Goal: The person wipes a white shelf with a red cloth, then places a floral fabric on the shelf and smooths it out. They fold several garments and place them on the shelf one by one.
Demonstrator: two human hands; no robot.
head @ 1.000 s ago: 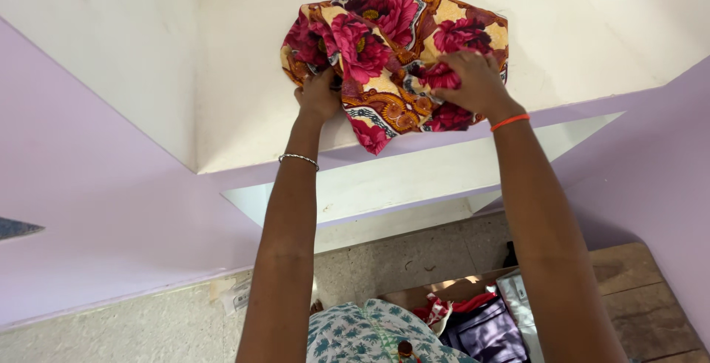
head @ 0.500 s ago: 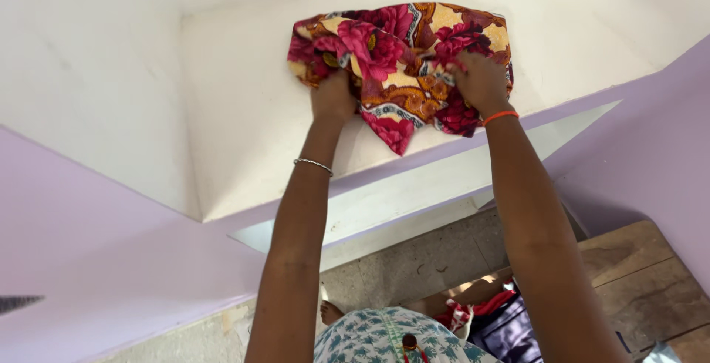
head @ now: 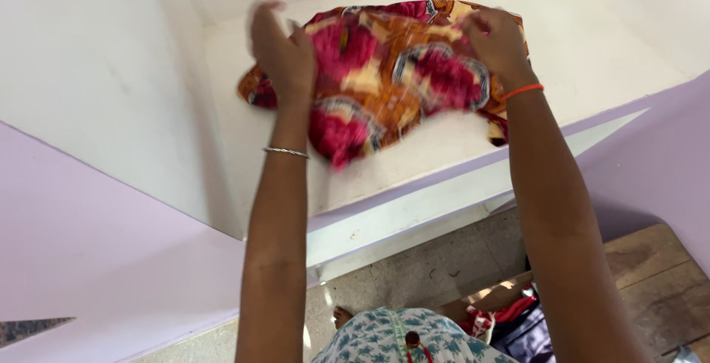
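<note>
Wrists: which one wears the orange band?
The right hand has the orange thread band at its wrist, gripping the flowered cloth on the white shelf. The left hand wears a thin silver bangle instead.

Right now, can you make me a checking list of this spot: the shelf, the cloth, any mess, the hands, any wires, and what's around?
Surface: white shelf in a wall niche.
Job's things: flowered red and yellow cloth, bunched on the shelf, blurred.
Clutter: clothes and bags heaped low down by a wooden board.
Grips: left hand and right hand both on the cloth; fingers blurred, grip unclear.
Cables: nothing seen.
Surroundings: lilac wall, speckled floor.
</note>
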